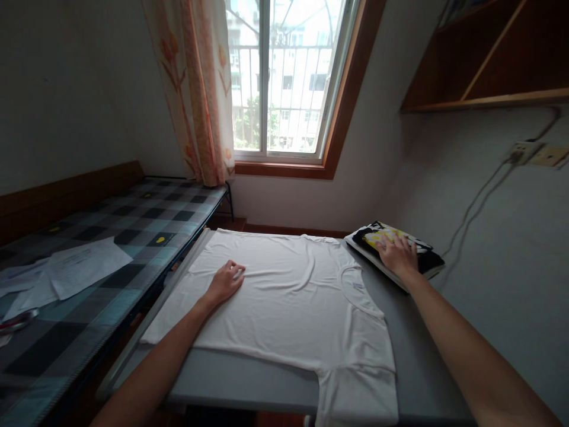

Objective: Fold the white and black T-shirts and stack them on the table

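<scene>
A white T-shirt (284, 296) lies spread on a grey table (249, 379), its neckline towards the right and one sleeve hanging over the front edge. My left hand (226, 280) rests on the left part of the shirt, palm down, fingers slightly bent and apart. On the table's right side is a pile of folded cloth (427, 261), black, white and yellow on top. My right hand (399, 252) lies flat on that pile with its fingers spread.
To the left is a bed (89, 332) with a checked cover, papers (84, 267) lying on it. A curtain (200, 89) hangs beside the window (288, 83). Cables (473, 207) run down the right wall from a socket, below a wooden shelf (498, 98).
</scene>
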The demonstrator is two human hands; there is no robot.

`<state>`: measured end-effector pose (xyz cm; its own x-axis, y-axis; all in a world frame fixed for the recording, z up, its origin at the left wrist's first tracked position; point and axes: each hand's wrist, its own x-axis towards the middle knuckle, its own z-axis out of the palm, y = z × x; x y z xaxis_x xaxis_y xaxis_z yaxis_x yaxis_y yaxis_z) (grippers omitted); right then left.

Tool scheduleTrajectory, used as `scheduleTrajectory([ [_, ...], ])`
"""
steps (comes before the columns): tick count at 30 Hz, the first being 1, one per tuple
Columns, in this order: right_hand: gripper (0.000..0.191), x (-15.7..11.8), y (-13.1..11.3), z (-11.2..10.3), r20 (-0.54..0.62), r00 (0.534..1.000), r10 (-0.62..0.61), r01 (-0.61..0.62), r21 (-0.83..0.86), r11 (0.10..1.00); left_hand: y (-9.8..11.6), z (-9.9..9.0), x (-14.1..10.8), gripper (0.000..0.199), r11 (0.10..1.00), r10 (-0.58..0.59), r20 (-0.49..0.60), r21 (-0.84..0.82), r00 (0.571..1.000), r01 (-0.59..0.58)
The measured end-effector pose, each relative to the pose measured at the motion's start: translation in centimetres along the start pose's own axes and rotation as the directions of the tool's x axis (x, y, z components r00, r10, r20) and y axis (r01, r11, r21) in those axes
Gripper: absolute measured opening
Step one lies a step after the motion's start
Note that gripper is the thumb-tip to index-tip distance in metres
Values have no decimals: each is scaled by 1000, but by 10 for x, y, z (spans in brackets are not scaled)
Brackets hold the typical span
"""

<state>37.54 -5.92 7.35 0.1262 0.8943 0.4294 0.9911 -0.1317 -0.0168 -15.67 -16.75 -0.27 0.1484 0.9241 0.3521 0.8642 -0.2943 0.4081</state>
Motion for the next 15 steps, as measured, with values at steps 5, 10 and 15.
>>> scheduleTrajectory([
  [5,47,-42,-19,-9,15,950,-312,309,95,946,1,0,0,27,999,14,2,52,1000,-14],
  [10,50,-111,-60,4,223,892,-392,315,315,895,7,0,1,32,993,-50,-20,105,999,52],
  [15,57,-166,-100,13,306,882,-359,259,321,911,18,-8,-18,39,984,-96,74,155,993,84],
])
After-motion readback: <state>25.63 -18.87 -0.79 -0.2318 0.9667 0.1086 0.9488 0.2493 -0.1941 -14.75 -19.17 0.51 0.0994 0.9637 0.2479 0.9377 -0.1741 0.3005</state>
